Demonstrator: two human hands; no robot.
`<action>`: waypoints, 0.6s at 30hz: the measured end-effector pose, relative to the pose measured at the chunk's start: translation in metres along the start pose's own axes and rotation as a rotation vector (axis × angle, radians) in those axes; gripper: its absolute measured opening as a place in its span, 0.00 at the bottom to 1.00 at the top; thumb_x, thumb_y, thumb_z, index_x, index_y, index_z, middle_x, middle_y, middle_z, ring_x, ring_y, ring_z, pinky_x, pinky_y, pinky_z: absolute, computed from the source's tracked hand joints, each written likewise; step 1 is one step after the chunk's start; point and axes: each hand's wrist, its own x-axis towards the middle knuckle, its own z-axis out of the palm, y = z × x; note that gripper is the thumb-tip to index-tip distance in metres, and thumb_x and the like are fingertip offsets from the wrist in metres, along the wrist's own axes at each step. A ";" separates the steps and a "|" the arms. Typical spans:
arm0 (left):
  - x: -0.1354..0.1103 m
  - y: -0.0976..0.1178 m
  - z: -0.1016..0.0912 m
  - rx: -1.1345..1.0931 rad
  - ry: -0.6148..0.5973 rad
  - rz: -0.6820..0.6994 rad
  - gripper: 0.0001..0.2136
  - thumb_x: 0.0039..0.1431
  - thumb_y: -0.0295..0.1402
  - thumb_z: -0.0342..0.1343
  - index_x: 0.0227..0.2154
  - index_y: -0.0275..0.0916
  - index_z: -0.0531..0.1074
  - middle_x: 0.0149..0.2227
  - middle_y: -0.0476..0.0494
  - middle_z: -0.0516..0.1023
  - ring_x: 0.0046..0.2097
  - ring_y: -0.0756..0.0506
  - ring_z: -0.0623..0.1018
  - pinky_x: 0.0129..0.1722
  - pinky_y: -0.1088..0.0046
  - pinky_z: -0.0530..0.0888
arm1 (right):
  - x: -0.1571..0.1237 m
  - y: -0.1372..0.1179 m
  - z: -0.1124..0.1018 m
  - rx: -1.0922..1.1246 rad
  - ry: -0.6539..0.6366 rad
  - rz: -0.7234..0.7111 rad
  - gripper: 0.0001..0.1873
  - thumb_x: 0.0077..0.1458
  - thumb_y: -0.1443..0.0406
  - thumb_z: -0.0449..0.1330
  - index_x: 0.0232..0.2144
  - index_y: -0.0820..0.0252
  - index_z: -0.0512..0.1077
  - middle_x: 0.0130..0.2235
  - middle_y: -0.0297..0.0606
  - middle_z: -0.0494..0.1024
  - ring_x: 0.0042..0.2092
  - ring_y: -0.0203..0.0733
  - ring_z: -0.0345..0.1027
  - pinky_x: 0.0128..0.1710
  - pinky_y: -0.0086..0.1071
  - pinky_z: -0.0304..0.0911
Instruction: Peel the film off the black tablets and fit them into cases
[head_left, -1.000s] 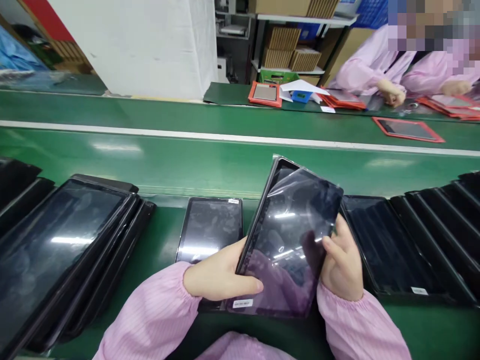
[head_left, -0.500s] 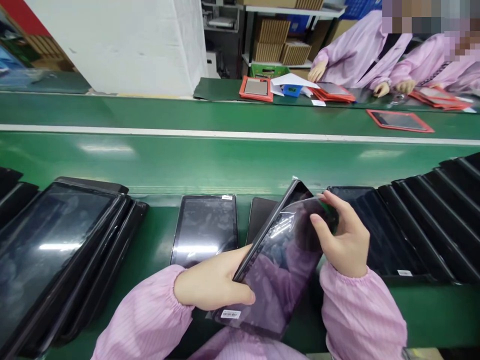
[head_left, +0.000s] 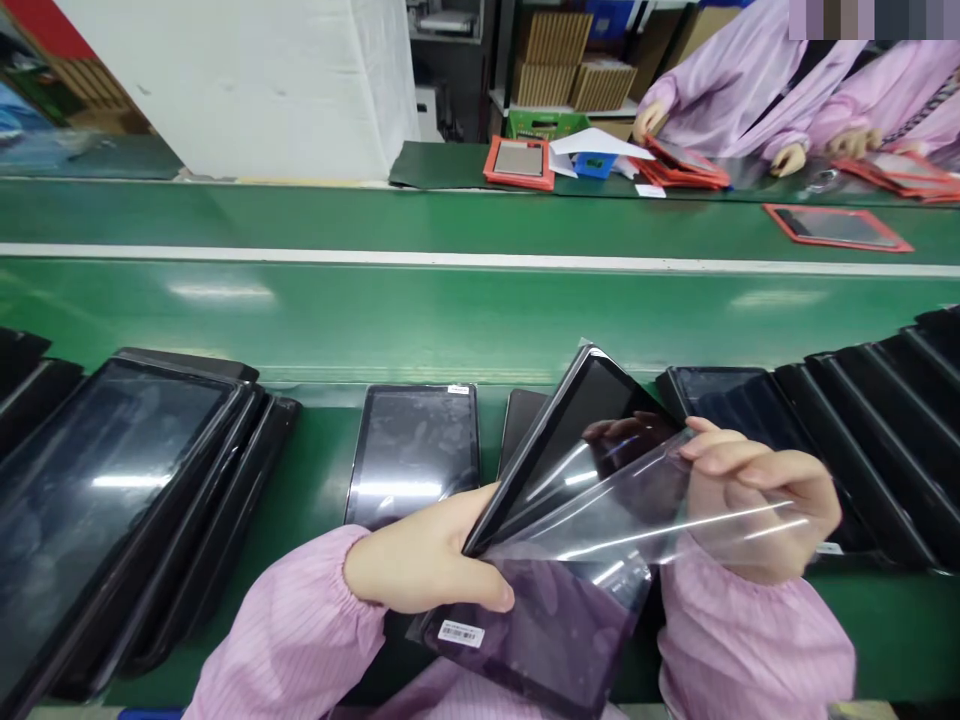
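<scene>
A black tablet [head_left: 615,385] is tilted up in front of me, a small barcode label near its lower left corner. My left hand [head_left: 431,560] grips its left edge, thumb over the screen. Between the fingers of my right hand [head_left: 757,490] is the edge of a clear protective film [head_left: 600,520]. The film is lifted off the upper part of the screen and folded back, while its lower part still lies on the glass. Another tablet [head_left: 420,440] lies flat just beyond my left hand. A dark tablet [head_left: 517,415] is partly hidden behind the held one.
Stacked tablets [head_left: 142,440] stand at the left, and a leaning row of tablets [head_left: 862,430] at the right. Beyond the green bench runs a white strip [head_left: 450,258]. Across it, co-workers in pink sleeves handle red-framed panels [head_left: 679,165]; another red-framed panel [head_left: 840,228] lies nearer.
My right hand has moved right and slightly down, pulling the film away from the tablet's upper screen. My left hand keeps its grip, and the view has shifted slightly.
</scene>
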 end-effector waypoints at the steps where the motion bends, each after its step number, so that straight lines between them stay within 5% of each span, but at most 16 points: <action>1: 0.000 0.000 0.000 0.004 -0.003 0.007 0.22 0.44 0.22 0.61 0.45 0.40 0.71 0.38 0.53 0.74 0.36 0.49 0.69 0.37 0.73 0.68 | 0.000 0.000 -0.002 -0.006 0.003 0.002 0.10 0.47 0.60 0.71 0.24 0.53 0.73 0.22 0.30 0.78 0.26 0.42 0.73 0.47 0.47 0.68; 6: -0.002 -0.002 0.002 0.107 0.038 -0.017 0.19 0.45 0.25 0.61 0.43 0.40 0.70 0.38 0.52 0.73 0.37 0.48 0.70 0.37 0.71 0.68 | -0.005 0.000 -0.009 0.032 -0.044 0.012 0.22 0.43 0.43 0.69 0.26 0.52 0.73 0.22 0.32 0.76 0.26 0.45 0.69 0.50 0.52 0.64; 18: -0.007 -0.008 0.004 0.200 0.028 -0.015 0.15 0.49 0.27 0.59 0.41 0.41 0.68 0.38 0.51 0.72 0.41 0.44 0.72 0.42 0.68 0.70 | -0.009 -0.008 -0.010 -0.029 0.020 0.095 0.24 0.38 0.39 0.68 0.20 0.49 0.70 0.18 0.29 0.71 0.23 0.46 0.67 0.52 0.55 0.62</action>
